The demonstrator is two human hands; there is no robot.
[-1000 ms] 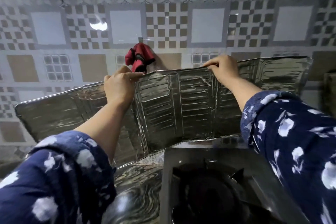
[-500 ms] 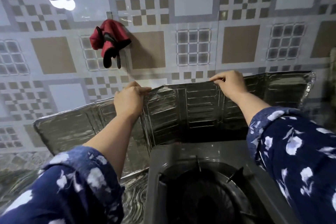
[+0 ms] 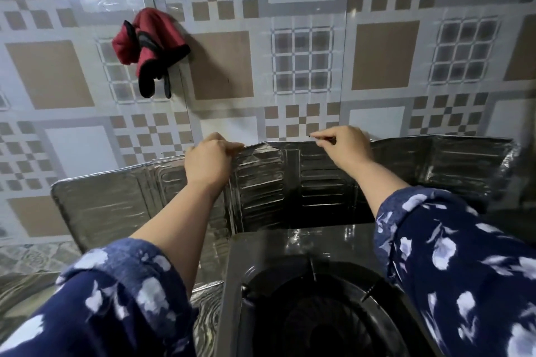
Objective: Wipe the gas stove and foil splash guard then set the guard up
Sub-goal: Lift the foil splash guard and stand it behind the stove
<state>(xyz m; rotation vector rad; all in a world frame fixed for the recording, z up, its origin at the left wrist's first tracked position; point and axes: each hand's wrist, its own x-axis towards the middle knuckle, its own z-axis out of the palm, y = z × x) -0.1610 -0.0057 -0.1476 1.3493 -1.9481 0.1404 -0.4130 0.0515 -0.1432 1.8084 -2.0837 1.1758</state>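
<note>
Crinkled silver foil splash guard (image 3: 261, 191), ribbed and folded in panels, is seen standing upright across the middle of the frame, set between the tiled wall and the rear edge of the dark metal gas stove (image 3: 293, 243). Its centre panels are placed behind the stove; the left wing (image 3: 98, 206) is angled forward toward the lower left, the right wing (image 3: 470, 165) runs off to the right edge. This bent footprint is probably what lets thin foil stand unaided.

The top edge is pinched by both hands. Left hand (image 3: 207, 164): fingers closed narrowly over the rim at a fold line. Right hand (image 3: 343, 146): thumb and fingertips nipped on the rim further right. Grips at the top, either side of centre, appear chosen so the sheet can be steered without buckling.

The black burner ring (image 3: 316, 313) is seen low centre, uncovered. No wiping cloth is held; the setting-up stage is judged to be under way, placement nearly finished.

Above, upper left, a red and black cloth mitt (image 3: 150, 49) is hung on the patterned beige-and-grey tiled wall (image 3: 383, 55), clear of the guard. Blue floral sleeves (image 3: 452, 255) are pushed back from the wrists.
</note>
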